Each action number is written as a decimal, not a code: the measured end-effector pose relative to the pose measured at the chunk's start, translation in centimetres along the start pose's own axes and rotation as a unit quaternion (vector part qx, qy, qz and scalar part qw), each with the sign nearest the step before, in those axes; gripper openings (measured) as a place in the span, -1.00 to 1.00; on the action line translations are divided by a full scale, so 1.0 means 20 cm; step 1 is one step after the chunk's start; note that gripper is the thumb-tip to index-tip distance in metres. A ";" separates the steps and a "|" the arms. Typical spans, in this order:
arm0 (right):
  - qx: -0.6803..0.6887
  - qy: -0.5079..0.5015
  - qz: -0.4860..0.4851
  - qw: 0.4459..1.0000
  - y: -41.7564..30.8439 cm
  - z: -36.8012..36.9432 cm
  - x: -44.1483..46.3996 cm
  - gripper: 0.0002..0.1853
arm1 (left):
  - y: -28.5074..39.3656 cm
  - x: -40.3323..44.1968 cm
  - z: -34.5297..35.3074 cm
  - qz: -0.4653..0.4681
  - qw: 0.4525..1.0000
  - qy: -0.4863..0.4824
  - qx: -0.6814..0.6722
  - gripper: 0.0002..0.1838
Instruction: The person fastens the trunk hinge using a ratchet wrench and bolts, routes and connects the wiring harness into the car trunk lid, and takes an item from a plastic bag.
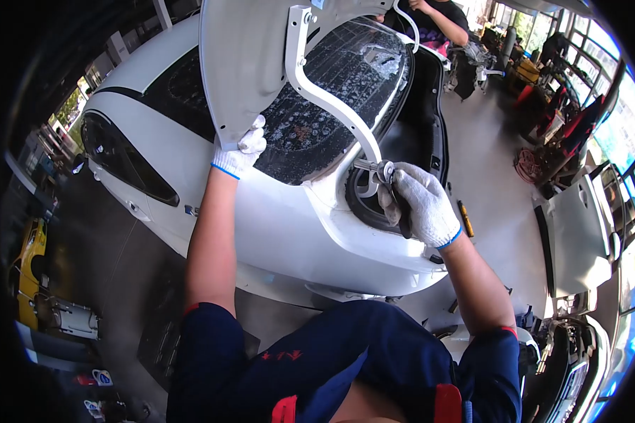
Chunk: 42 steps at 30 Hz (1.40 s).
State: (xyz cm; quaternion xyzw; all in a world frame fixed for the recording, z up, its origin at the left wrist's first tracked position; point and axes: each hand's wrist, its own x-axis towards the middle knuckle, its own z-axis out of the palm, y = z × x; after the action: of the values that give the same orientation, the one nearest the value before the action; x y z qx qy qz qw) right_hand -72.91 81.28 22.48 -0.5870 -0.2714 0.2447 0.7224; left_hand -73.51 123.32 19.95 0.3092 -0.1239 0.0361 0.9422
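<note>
My left hand [241, 149], in a white glove with a blue cuff, grips the lower edge of the raised trunk lid [243, 63]. In my right hand [420, 201], also gloved, is a ratchet wrench [386, 171], its head beside the lower end of the curved white hinge arm [339, 109]. The arm runs from the lid down to the trunk opening [409, 137] of the white car [282, 218]. Part of the tool is hidden by my fingers.
Another person [441, 21] stands at the car's far side, hands near the other hinge arm. A yellow-handled tool [466, 218] lies on the floor at the right. Farther right are a white car door [578, 236] and bumper parts [578, 366].
</note>
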 end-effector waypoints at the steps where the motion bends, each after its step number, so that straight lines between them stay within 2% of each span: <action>1: 0.014 -0.006 -0.002 1.000 0.00 0.01 0.02 -0.71 | 0.00 0.00 0.00 0.002 1.000 0.001 -0.001 -0.51; 5: 0.051 -0.037 -0.044 0.997 -0.05 0.09 0.09 -0.66 | -0.01 -0.02 0.06 0.004 1.000 -0.013 0.021 -0.53; 8: -0.027 -0.046 -0.068 0.996 -0.14 0.13 0.13 -0.65 | -0.01 -0.02 0.03 0.000 1.000 -0.002 0.021 -0.55; 13: 0.006 -0.051 -0.100 0.994 -0.23 0.19 0.19 -0.65 | 0.00 -0.02 0.07 0.005 1.000 -0.014 0.011 -0.58; 19: 0.052 -0.050 -0.082 0.994 -0.24 0.23 0.27 -0.65 | 0.00 -0.02 0.07 0.004 1.000 0.009 0.001 -0.59; 22: 0.021 -0.028 -0.163 0.986 -0.28 0.24 0.36 -0.67 | 0.00 -0.02 0.04 -0.002 1.000 0.007 -0.008 -0.58; 24: 0.107 -0.060 -0.147 0.982 -0.33 0.22 0.43 -0.74 | 0.00 -0.01 0.03 0.004 1.000 -0.001 -0.011 -0.57; 26: 0.099 -0.084 -0.147 0.981 -0.38 0.20 0.50 -0.74 | 0.00 -0.02 0.03 0.005 1.000 0.003 -0.012 -0.57; 27: 0.110 -0.105 -0.107 0.983 -0.41 0.18 0.53 -0.73 | 0.00 -0.02 0.03 0.001 1.000 0.001 -0.011 -0.57; 28: 0.108 -0.054 -0.111 0.987 -0.43 0.20 0.56 -0.72 | 0.00 -0.01 0.02 0.000 1.000 -0.003 -0.010 -0.56; 30: 0.103 -0.025 -0.133 0.985 -0.47 0.22 0.64 -0.72 | 0.00 -0.01 0.00 -0.006 1.000 -0.008 -0.014 -0.56; 34: -0.093 0.090 -0.254 0.958 -0.52 0.28 0.77 -0.68 | 0.00 -0.01 -0.03 -0.007 0.999 -0.011 -0.032 -0.55; 35: -0.144 0.099 -0.278 0.945 -0.54 0.29 0.79 -0.72 | 0.00 0.00 -0.03 -0.003 0.999 -0.012 -0.037 -0.55; 38: -0.164 0.091 -0.314 0.931 -0.51 0.29 0.87 -0.72 | 0.00 -0.01 0.00 -0.004 0.999 -0.019 -0.030 -0.57; 39: -0.136 0.083 -0.296 0.942 -0.53 0.31 0.85 -0.71 | 0.00 -0.02 0.03 -0.003 0.999 -0.012 -0.032 -0.59; 42: -0.284 0.116 -0.333 0.891 -0.52 0.25 0.88 -0.64 | -0.01 -0.02 0.01 0.011 0.999 -0.013 -0.029 -0.59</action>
State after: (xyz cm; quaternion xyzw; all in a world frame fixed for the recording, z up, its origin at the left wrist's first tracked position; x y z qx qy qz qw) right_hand -63.07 94.71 35.36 -0.6666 -0.4233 -0.1682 0.5901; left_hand -73.85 123.03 19.97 0.2804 -0.1405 0.0387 0.9488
